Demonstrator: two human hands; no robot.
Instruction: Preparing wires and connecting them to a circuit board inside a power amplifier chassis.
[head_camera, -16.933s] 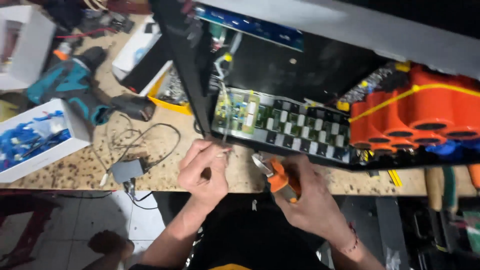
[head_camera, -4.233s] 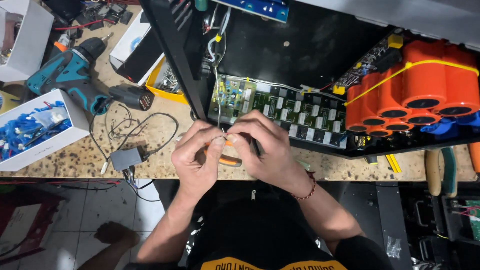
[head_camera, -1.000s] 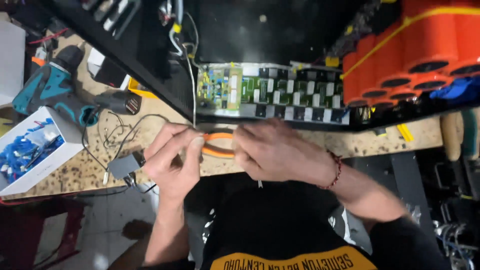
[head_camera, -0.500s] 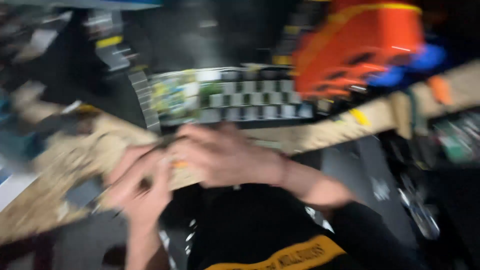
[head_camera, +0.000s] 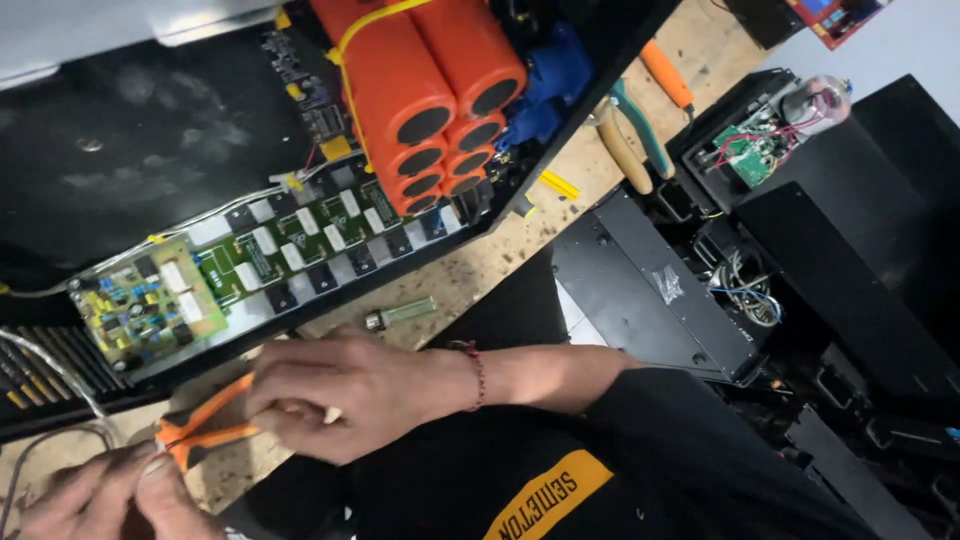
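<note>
While the orange-handled pliers (head_camera: 205, 420) are gripped at the lower left of the frame, the handles are wrapped by the right hand (head_camera: 345, 395), fingers curled tight around them, and the nose is aimed at whatever is pinched in the left hand (head_camera: 105, 500) at the bottom left corner. The left fingertips are pressed together on something thin; it looks like a wire end, but it's too small to be made out for sure. A grey wire (head_camera: 50, 360) can be seen running up from that corner toward the amplifier chassis (head_camera: 150, 150).

To get this bit done cleanly, the thin piece is probably best kept short and taut between the left fingertips, close to the plier nose, so it can't flop about. The squeeze should be eased on rather than snapped, or strands could get nicked. Slack ought to be kept in the wire so nothing is tugged at the green circuit board (head_camera: 140, 305) at centre left.

Further out, a row of orange capacitors (head_camera: 420, 90) is strapped together at top centre. A small glass tube (head_camera: 400, 315) is lying on the wooden bench (head_camera: 500, 250) just above the right wrist, and could get knocked. More pliers with orange and teal grips (head_camera: 640, 110) are resting at upper right, beside black equipment cases (head_camera: 850, 250).
</note>
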